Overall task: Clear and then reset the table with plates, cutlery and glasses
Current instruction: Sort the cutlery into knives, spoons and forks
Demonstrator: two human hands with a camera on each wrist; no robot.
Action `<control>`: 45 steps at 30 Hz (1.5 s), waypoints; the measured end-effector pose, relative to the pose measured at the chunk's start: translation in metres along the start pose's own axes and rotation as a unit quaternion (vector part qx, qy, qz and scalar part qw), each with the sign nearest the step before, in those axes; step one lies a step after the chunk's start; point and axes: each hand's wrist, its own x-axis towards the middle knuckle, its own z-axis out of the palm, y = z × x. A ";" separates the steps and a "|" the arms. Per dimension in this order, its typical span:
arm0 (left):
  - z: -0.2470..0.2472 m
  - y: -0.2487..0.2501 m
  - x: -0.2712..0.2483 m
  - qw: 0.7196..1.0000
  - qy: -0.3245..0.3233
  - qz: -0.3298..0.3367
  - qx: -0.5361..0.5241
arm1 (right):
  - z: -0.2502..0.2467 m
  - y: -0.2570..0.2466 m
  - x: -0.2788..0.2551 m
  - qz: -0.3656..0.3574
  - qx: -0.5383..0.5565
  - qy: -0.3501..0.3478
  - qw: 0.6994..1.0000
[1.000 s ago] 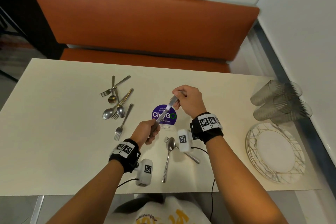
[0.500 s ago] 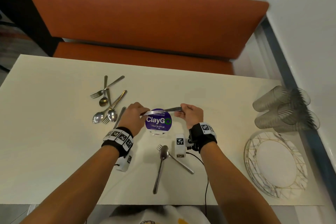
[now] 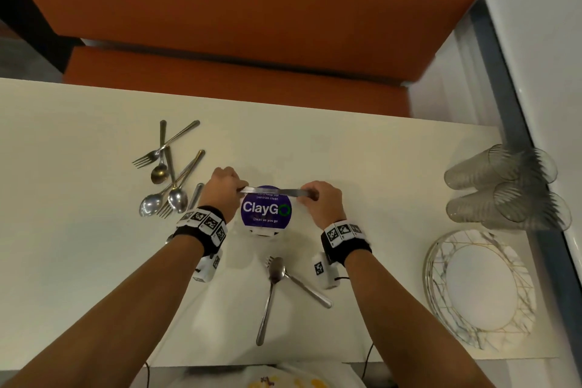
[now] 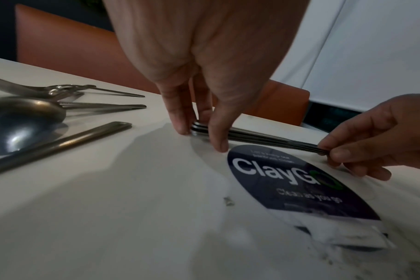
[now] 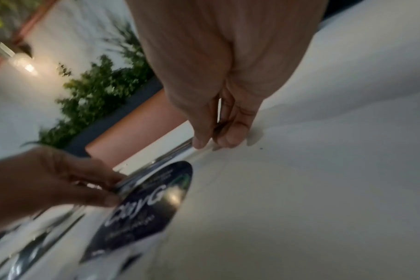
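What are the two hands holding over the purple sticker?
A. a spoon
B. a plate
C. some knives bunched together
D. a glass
C: the left hand and the right hand each pinch one end of the stacked knives just above the purple sticker.

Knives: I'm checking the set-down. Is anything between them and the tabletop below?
Only the purple ClayGo sticker, flat on the table. The knives, pinched by left hand and right hand, hang over its far edge.

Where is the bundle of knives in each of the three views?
Head: knives centre, held level between both hands.
Left wrist: knives centre right, running toward the right hand.
Right wrist: knives centre left, blurred.
Shared landmark: purple ClayGo sign, just below them.
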 end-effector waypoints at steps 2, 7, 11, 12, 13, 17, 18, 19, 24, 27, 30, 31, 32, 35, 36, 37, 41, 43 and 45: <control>-0.001 -0.001 0.002 1.000 -0.003 0.004 -0.001 | 0.000 0.003 0.002 -0.041 -0.021 -0.001 0.999; -0.003 0.003 0.004 1.000 -0.011 -0.004 -0.015 | 0.003 0.011 0.000 -0.098 -0.092 0.023 0.991; -0.003 0.004 0.006 1.000 -0.014 -0.002 -0.020 | 0.009 0.017 -0.002 -0.109 -0.102 0.035 0.988; -0.003 0.004 0.005 1.000 -0.013 -0.001 -0.019 | 0.010 0.017 -0.003 -0.111 -0.101 0.040 0.988; -0.002 0.005 0.005 1.000 -0.008 -0.003 -0.022 | 0.010 0.017 -0.003 -0.115 -0.102 0.043 0.987; 0.002 0.004 0.001 0.999 0.004 -0.012 -0.035 | 0.011 0.017 -0.008 -0.124 -0.103 0.057 0.985; 0.002 0.004 0.000 0.999 0.005 -0.013 -0.036 | 0.012 0.018 -0.009 -0.124 -0.104 0.060 0.985; 0.003 0.004 -0.001 0.999 0.005 -0.013 -0.037 | 0.012 0.017 -0.009 -0.120 -0.104 0.060 0.986; 0.000 0.003 -0.009 0.999 -0.007 -0.007 -0.042 | 0.011 0.014 -0.010 -0.101 -0.101 0.056 0.988; -0.004 0.001 -0.022 0.998 0.026 -0.005 -0.063 | 0.012 0.013 -0.018 -0.094 -0.112 0.075 0.986; -0.004 -0.002 -0.039 0.995 0.069 0.000 -0.076 | 0.015 0.009 -0.030 -0.107 -0.115 0.109 0.982; -0.003 -0.004 -0.045 0.994 0.077 0.006 -0.079 | 0.016 0.007 -0.036 -0.109 -0.102 0.113 0.982; -0.002 -0.005 -0.051 0.994 0.081 0.013 -0.077 | 0.017 0.004 -0.043 -0.108 -0.082 0.110 0.985; 0.002 -0.009 -0.071 0.994 0.087 0.027 -0.068 | 0.023 -0.002 -0.063 -0.083 -0.023 0.064 0.994; 0.003 -0.009 -0.079 0.993 0.090 0.027 -0.073 | 0.025 -0.003 -0.070 -0.075 -0.012 0.039 0.996; 0.005 -0.010 -0.087 0.992 0.095 0.027 -0.081 | 0.027 -0.003 -0.077 -0.071 -0.006 0.014 0.997; 0.013 -0.011 -0.116 0.989 0.086 0.024 -0.118 | 0.040 0.000 -0.106 -0.050 -0.019 -0.045 0.998; 0.017 -0.011 -0.127 0.988 0.081 0.024 -0.128 | 0.044 0.003 -0.115 -0.021 -0.016 -0.046 0.999; 0.020 -0.012 -0.137 0.987 0.076 0.023 -0.138 | 0.047 0.005 -0.121 0.003 -0.016 -0.048 0.999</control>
